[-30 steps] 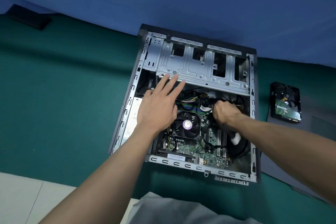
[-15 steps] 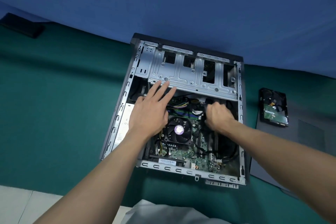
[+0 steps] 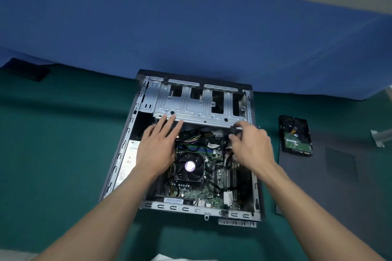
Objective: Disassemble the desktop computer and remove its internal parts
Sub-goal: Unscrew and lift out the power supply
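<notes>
An open desktop computer case [image 3: 127, 146] lies on its side on green cloth. Inside are a motherboard [image 3: 191, 194], a black CPU fan [image 3: 189, 166] and a silver drive cage [image 3: 191, 104] at the far end. My left hand [image 3: 157, 144] lies flat with straight fingers over the case's left part, fingertips touching the cage's edge. My right hand [image 3: 249, 146] is raised above the case's right side and pinches a small black cable connector [image 3: 235, 129] between thumb and fingers.
A removed hard drive [image 3: 296, 135] lies on a dark side panel [image 3: 331, 180] right of the case. A silver bracket [image 3: 379, 136] sits at the far right. A black object [image 3: 25, 70] lies far left. A blue wall stands behind.
My right hand has lifted up and to the right out of the motherboard area, with a black connector in its fingers. The left hand stays flat in place. The camera view tilted up.
</notes>
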